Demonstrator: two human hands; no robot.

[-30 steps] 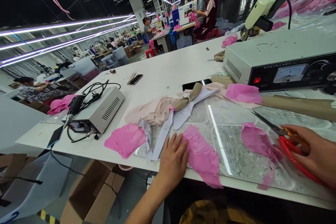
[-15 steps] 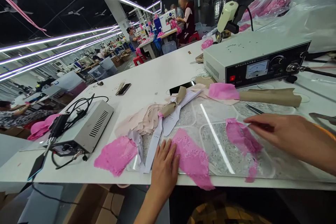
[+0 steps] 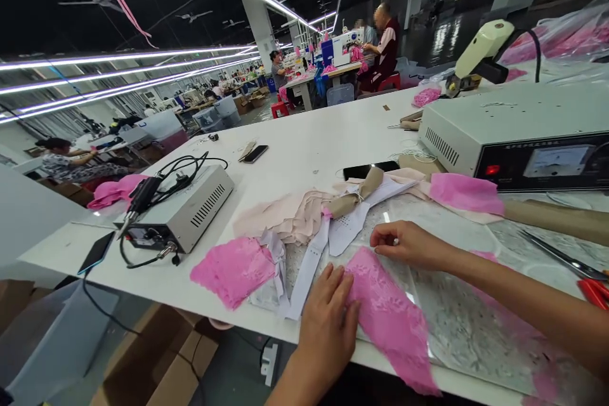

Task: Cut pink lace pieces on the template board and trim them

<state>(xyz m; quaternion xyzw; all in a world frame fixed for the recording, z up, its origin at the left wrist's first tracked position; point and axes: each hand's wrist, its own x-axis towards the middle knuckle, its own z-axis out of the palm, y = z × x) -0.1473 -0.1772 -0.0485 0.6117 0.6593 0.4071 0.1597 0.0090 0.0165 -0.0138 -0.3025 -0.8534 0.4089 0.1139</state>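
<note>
A pink lace piece (image 3: 392, 320) lies on a clear sheet at the table's front, its lower tip hanging over the edge. My left hand (image 3: 330, 314) rests at its left side with fingers spread, fingertips touching the lace. Over its upper tip is my right hand (image 3: 404, 244), fingers curled together; whatever they pinch, if anything, is hidden. Left of my hands is a stack of pink lace pieces (image 3: 233, 269). White perforated strips (image 3: 311, 263) lie between, beside pale beige fabric (image 3: 290, 216). More pink fabric (image 3: 545, 384) shows partly under my right forearm.
Scissors with red handles (image 3: 566, 257) lie at right. A grey control box (image 3: 518, 127) stands at back right, another box (image 3: 195, 209) with black cables at left. Phones (image 3: 257, 153) lie on the white table (image 3: 295, 139). Co-workers sit at sewing machines beyond.
My right hand has moved left, from the pink scrap at the right to the upper tip of the lace piece. The left hand stays on its edge. The view has turned left.
</note>
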